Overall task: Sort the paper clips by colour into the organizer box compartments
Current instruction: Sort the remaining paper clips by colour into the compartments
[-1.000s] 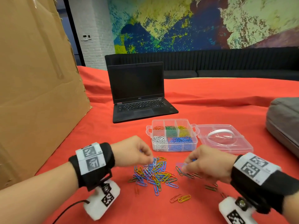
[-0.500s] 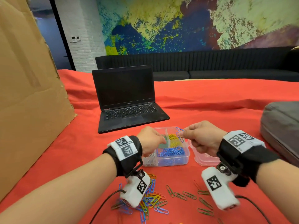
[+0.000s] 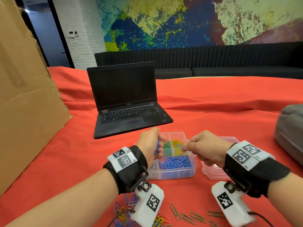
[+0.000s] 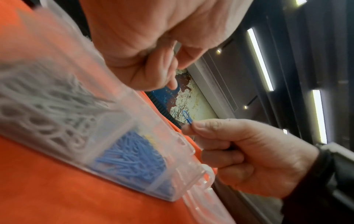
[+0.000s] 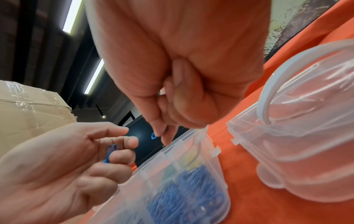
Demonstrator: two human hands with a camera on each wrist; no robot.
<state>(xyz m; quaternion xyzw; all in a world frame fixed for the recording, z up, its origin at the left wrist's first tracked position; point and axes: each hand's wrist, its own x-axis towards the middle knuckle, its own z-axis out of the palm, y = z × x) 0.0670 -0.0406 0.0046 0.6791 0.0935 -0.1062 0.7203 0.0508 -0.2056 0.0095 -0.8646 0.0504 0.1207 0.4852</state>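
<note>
Red tablecloth (image 3: 213, 102), mural wall (image 3: 180, 22), both hands' fingers (image 3: 159, 141) pinching blue clips (image 3: 157, 147) over organizer box (image 3: 193, 167)

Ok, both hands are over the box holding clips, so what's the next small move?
Probably bring both hands back over the near blue-filled compartment and let go: the left hand and right hand each pinch a blue paper clip, and hover over the green and yellow sections of the clear plastic organizer box.

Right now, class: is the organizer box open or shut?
Open. The organizer box has no cover over its compartments, and its clear lid lies on the red cloth at its right.
</note>
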